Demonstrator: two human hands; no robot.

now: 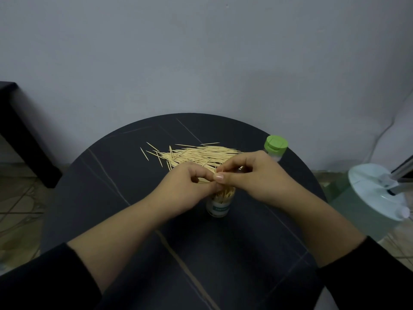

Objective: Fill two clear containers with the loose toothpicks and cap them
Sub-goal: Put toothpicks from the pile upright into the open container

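A heap of loose toothpicks (pixel 196 154) lies on the far half of the round black table (pixel 125 198). An uncapped clear container (pixel 220 203) with a green label stands upright near the middle, with toothpicks standing in it. My left hand (pixel 190 189) and my right hand (pixel 250 175) meet just above its mouth, and both pinch a small bundle of toothpicks (pixel 215 173) between fingers and thumbs. A second clear container (pixel 274 147) with a green cap on it stands at the table's right rim, behind my right hand.
A pale green round appliance (pixel 377 193) with a white lid stands on the floor right of the table. A dark piece of furniture (pixel 20 135) is at the left, and a grey wall is behind.
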